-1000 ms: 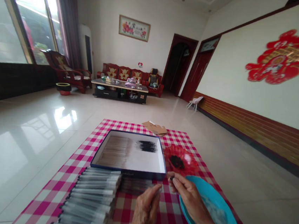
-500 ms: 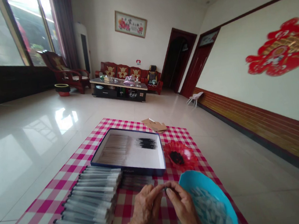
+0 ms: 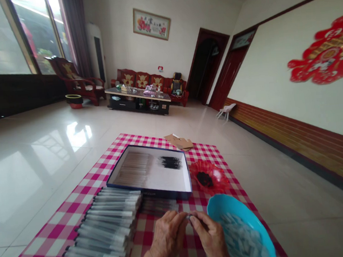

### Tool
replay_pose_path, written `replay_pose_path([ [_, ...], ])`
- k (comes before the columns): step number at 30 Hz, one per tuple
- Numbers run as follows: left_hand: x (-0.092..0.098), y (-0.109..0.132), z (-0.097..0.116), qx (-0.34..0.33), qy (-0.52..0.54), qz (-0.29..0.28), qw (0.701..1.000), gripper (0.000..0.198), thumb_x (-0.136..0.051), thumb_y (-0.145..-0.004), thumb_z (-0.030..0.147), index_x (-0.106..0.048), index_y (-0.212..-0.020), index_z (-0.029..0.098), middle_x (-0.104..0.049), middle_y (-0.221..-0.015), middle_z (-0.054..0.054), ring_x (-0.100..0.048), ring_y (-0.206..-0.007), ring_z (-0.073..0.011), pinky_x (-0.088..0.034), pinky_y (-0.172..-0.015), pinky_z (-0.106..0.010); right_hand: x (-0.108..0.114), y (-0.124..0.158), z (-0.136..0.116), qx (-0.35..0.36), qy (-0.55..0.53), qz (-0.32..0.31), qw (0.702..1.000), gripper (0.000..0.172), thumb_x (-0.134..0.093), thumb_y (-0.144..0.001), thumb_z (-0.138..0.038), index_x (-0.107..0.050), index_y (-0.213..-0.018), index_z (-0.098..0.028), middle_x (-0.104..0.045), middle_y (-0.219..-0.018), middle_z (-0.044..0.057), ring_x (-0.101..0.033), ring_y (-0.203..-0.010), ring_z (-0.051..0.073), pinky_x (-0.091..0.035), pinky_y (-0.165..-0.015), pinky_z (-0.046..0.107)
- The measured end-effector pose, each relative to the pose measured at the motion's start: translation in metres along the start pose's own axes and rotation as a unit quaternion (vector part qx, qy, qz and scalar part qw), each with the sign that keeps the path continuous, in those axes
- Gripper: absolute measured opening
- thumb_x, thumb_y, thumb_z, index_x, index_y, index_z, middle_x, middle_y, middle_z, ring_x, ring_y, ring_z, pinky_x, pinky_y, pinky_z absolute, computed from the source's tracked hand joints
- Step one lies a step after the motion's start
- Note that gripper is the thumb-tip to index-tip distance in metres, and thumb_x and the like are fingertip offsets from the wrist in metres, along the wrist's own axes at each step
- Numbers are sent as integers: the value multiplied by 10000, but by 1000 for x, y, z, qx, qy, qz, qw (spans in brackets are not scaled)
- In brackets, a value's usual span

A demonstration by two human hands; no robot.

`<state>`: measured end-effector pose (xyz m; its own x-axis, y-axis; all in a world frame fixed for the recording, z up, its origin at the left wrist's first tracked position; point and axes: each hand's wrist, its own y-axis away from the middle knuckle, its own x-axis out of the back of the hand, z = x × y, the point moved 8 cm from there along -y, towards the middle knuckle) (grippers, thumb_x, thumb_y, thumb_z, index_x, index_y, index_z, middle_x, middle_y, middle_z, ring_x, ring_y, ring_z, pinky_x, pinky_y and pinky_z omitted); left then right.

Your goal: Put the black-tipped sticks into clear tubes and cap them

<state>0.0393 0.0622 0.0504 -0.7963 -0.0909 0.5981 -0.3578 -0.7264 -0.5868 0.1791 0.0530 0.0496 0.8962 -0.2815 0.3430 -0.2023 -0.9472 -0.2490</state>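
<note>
My left hand (image 3: 167, 234) and my right hand (image 3: 210, 234) meet over the near part of the table, both closed, fingertips almost touching. Between them they pinch a small dark piece (image 3: 188, 217), mostly covered by the fingers; its exact kind is hidden. Left of my hands lies a thick row of pens (image 3: 105, 226) with translucent barrels and dark ends. Beside my right hand stands a blue bowl (image 3: 214, 203) of whitish translucent pen caps (image 3: 244, 234). Beyond, a shallow box (image 3: 165, 189) holds clear tubes (image 3: 133, 168) and dark slim pieces (image 3: 170, 162).
A red flower-shaped dish (image 3: 219, 178) with small black parts (image 3: 204, 178) sits right of the box. More thin clear tubes (image 3: 159, 205) lie before the box. Cardboard pieces (image 3: 179, 142) rest at the far edge of the checked tablecloth (image 3: 84, 205).
The view has shifted slightly. Both hands stay together at nearly the same spot, still pinching the small dark piece; the fingers have moved only a little.
</note>
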Motion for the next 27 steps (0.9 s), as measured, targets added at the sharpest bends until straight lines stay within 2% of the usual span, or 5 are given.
replay_pose_path([
  [5, 4, -4, 2, -8, -21, -4, 1000, 218, -409, -939, 222, -621, -976, 190, -571, -704, -38, -523, -651, -158, -399, -600, -238, -1, 0, 1, 1, 10, -26, 1000, 251, -613, -800, -394, -719, -903, -191, -734, -868, 64, -684, -791, 226, -550, -718, 280],
  [11, 6, -9, 8, -17, -79, -48, 996, 225, -403, -932, 204, -608, -841, 201, -553, -700, -32, -476, -671, -171, -357, -628, -284, -4, 2, -1, 14, 55, -44, 997, 274, -519, -863, -425, -640, -841, -180, -661, -717, 24, -611, -645, 163, -492, -596, 225],
  [20, 4, -7, 10, -9, -91, -56, 994, 203, -410, -928, 209, -611, -900, 214, -548, -740, -35, -458, -707, -186, -331, -665, -321, -11, 6, -10, 75, 159, 28, 984, 391, -373, -931, -411, -467, -602, -223, -518, -545, -14, -487, -497, 134, -402, -514, 237],
  [24, 8, -8, 7, 1, -90, -38, 995, 214, -407, -931, 213, -612, -871, 210, -550, -734, -38, -461, -704, -183, -323, -654, -314, -12, 8, -10, 72, 129, 6, 989, 256, -405, -925, -384, -581, -864, -208, -649, -762, 32, -615, -693, 168, -475, -641, 236],
  [27, 9, -9, 6, -1, -87, -32, 996, 206, -414, -926, 205, -617, -893, 214, -552, -732, -38, -464, -703, -183, -325, -653, -310, -12, 11, -10, 89, 124, -15, 988, 201, -440, -915, -353, -572, -987, -218, -664, -885, 38, -627, -808, 175, -481, -722, 242],
])
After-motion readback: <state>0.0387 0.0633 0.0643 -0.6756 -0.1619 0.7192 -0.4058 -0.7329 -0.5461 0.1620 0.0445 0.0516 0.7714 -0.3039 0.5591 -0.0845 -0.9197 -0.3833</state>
